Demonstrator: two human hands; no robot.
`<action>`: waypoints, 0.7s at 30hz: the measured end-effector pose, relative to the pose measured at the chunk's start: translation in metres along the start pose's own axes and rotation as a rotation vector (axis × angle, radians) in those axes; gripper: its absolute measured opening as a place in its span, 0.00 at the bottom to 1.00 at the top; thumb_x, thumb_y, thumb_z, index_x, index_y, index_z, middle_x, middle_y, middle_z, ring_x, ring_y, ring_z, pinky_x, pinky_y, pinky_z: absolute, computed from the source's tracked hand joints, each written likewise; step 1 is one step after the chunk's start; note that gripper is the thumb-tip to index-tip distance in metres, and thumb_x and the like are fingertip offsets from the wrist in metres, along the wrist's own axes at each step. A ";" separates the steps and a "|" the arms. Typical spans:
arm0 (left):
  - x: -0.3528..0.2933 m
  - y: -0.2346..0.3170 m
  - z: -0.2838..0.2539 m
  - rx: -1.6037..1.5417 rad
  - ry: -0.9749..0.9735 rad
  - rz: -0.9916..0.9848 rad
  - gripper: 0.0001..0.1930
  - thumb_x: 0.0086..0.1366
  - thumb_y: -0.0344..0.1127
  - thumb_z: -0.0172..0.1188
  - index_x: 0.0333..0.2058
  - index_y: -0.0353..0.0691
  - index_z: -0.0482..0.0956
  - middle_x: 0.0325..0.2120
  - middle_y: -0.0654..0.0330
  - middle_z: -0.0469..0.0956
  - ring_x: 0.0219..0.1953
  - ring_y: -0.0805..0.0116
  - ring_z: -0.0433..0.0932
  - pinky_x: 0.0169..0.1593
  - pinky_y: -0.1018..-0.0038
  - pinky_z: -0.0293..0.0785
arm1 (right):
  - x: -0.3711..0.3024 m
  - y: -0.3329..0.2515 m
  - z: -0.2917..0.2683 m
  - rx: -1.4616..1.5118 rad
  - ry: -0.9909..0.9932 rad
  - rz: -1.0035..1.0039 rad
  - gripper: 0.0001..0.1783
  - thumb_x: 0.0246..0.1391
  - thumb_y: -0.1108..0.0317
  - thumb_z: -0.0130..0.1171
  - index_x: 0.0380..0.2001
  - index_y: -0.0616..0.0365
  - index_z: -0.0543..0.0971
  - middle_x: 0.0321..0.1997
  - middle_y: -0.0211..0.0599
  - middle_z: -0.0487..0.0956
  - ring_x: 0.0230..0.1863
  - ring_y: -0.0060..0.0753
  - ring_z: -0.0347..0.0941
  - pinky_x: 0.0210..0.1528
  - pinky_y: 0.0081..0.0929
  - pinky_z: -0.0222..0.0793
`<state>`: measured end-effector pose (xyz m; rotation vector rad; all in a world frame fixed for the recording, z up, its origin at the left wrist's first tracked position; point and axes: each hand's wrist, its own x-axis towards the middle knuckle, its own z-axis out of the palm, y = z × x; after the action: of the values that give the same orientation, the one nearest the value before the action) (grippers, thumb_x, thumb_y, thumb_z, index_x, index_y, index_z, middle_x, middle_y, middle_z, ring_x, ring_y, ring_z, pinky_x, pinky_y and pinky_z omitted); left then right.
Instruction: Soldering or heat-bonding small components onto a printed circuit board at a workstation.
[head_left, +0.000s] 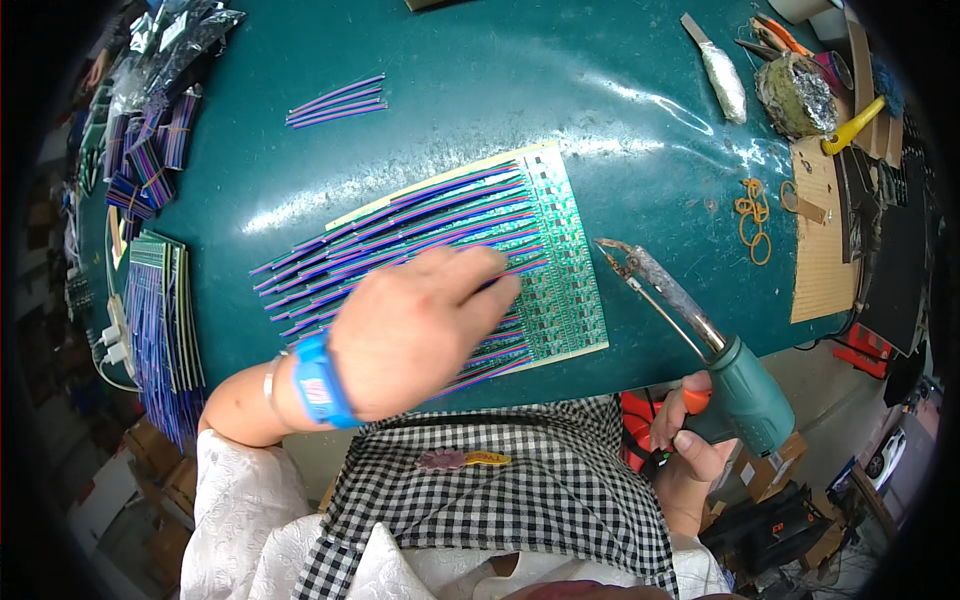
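A green circuit board panel (565,240) lies on the table, with rows of blue, red and purple ribbon wires (400,225) running off its left side. Above these wires is my left hand (420,310), a blue band around its wrist. Its thumb and fingers are pinched together at a wire end beside the board's pads; the fingertips are partly hidden. At the table's front edge my right hand (690,435) grips a green soldering gun (750,390) by its handle, fingers around the orange trigger. The gun's tip points up and left, just right of the board, apart from it.
A few loose wires (337,101) lie behind the board. Finished-looking wired panels (165,310) are stacked at the left, below bundled wires (150,165). Rubber bands (752,220), a foil-wrapped blade (722,80), a solder-crusted pot (797,95) and cardboard (820,250) occupy the right.
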<state>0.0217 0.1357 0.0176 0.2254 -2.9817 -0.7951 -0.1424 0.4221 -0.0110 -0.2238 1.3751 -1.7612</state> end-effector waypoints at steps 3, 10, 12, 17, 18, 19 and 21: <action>-0.012 -0.014 -0.034 -0.167 -0.041 -0.077 0.11 0.52 0.23 0.68 0.36 0.34 0.82 0.35 0.53 0.81 0.36 0.54 0.83 0.40 0.65 0.80 | 0.003 0.001 -0.003 0.006 -0.020 -0.059 0.33 0.40 0.73 0.64 0.53 0.74 0.69 0.19 0.38 0.69 0.17 0.27 0.66 0.19 0.23 0.67; -0.015 -0.077 -0.068 0.167 0.121 -0.248 0.03 0.56 0.27 0.66 0.30 0.37 0.83 0.27 0.57 0.80 0.24 0.60 0.78 0.29 0.68 0.73 | 0.006 0.007 -0.014 -0.035 -0.187 -0.113 0.35 0.47 0.71 0.61 0.57 0.73 0.62 0.21 0.39 0.69 0.17 0.29 0.67 0.16 0.27 0.71; -0.009 -0.092 -0.061 0.214 0.233 -0.261 0.03 0.56 0.28 0.67 0.30 0.38 0.83 0.27 0.57 0.79 0.25 0.61 0.78 0.30 0.69 0.74 | 0.004 0.007 -0.014 -0.041 -0.194 -0.119 0.34 0.47 0.72 0.62 0.57 0.72 0.62 0.21 0.39 0.69 0.17 0.29 0.67 0.16 0.27 0.71; 0.008 -0.118 -0.041 0.303 0.445 -0.270 0.04 0.56 0.30 0.68 0.30 0.39 0.84 0.28 0.58 0.78 0.27 0.62 0.78 0.32 0.69 0.75 | 0.002 0.008 -0.016 -0.042 -0.202 -0.152 0.32 0.47 0.72 0.63 0.55 0.73 0.64 0.21 0.39 0.70 0.16 0.28 0.67 0.16 0.26 0.70; 0.011 -0.126 -0.036 0.316 0.460 -0.268 0.04 0.56 0.30 0.69 0.31 0.39 0.84 0.28 0.58 0.78 0.27 0.62 0.78 0.32 0.69 0.75 | 0.001 0.008 -0.011 -0.036 -0.179 -0.154 0.32 0.45 0.73 0.63 0.54 0.73 0.65 0.20 0.39 0.70 0.15 0.28 0.67 0.16 0.26 0.70; 0.013 -0.129 -0.032 0.266 0.474 -0.306 0.05 0.55 0.29 0.70 0.31 0.38 0.84 0.26 0.59 0.78 0.26 0.64 0.77 0.32 0.71 0.75 | 0.001 0.007 -0.008 -0.028 -0.158 -0.156 0.31 0.44 0.73 0.63 0.52 0.73 0.67 0.20 0.39 0.70 0.15 0.27 0.66 0.17 0.25 0.69; 0.011 -0.134 -0.030 0.228 0.468 -0.339 0.05 0.55 0.29 0.70 0.30 0.37 0.84 0.26 0.59 0.78 0.25 0.66 0.77 0.31 0.72 0.74 | 0.000 0.007 -0.007 -0.023 -0.159 -0.147 0.31 0.44 0.74 0.63 0.53 0.73 0.67 0.20 0.38 0.70 0.15 0.27 0.66 0.17 0.25 0.69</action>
<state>0.0302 0.0043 -0.0229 0.8184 -2.6050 -0.3476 -0.1427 0.4267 -0.0196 -0.4783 1.2922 -1.8057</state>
